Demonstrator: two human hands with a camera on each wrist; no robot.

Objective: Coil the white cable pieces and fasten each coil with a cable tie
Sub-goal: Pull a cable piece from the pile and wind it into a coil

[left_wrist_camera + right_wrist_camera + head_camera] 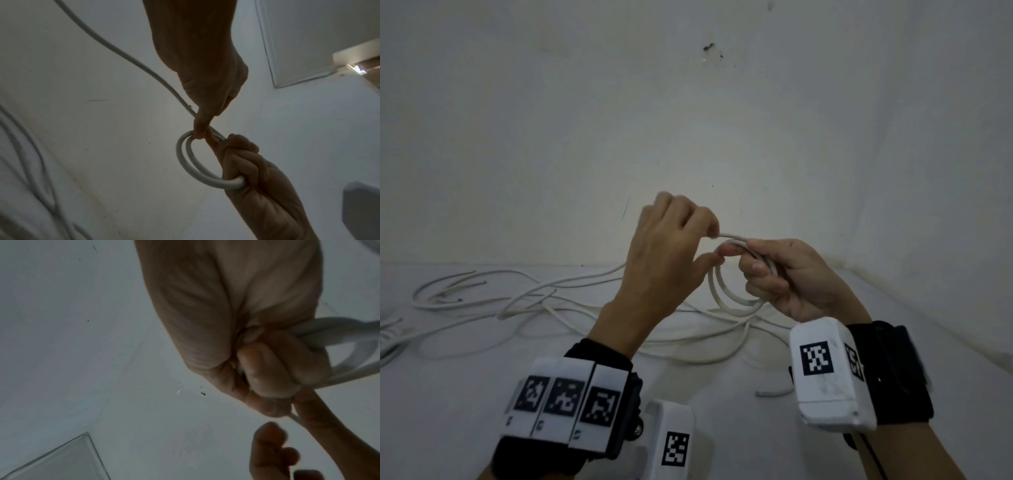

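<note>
Currently the white desk (722,428) meets a pale wall (688,120) along its far edge; the wall carries a dark chipped mark (709,47). Loose white cable pieces (524,301) sprawl across the far left part of the desk, several strands crossing one another, some running off toward the left edge. One short cable scrap (774,392) lies apart nearer the front, beside the right wrist mount.

Both hands are raised above the desk, near its far edge. Right hand (791,277): fingers curled tight round a small coil (729,298) of white cable; two loops visible, hanging from the fist toward the left hand. Left wrist view confirms two loops (189,164) running into the closed right fist (257,170).

Left hand (671,253): thumb and forefinger pinch the free run of the same cable just beside the right hand's knuckles; remaining fingers loosely bent. From the pinch the cable leads down and left to the strands on the desk.

Right wrist view: cable (339,331) exits the fist; detail blurred.
</note>
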